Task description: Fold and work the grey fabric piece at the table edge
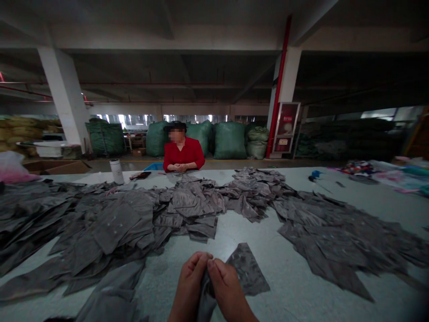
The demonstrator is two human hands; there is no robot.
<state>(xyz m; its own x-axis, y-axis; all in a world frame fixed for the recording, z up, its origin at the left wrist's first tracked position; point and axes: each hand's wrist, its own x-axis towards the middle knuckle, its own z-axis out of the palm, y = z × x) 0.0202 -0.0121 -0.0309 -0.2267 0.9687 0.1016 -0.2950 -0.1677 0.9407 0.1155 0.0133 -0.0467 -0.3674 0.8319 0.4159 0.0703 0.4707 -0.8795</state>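
so both hands are pinching a dark gray cloth piece [207, 298], left hand [191, 281] and right hand [225, 282] touching at the fingertips, with the cloth hanging down between them, just above the near edge of the counter [248, 230]. a flat gray piece [247, 270] lies just beyond the right hand. big messy gray fabric piles [187, 201] spread around, and a person in red [183, 152] sits across.

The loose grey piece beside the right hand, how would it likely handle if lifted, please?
The loose grey piece would probably droop, since similar cloth in the left-hand heap folds and crumples. It looks thin, so likely light. Lying flat, it should hardly roll if pushed.
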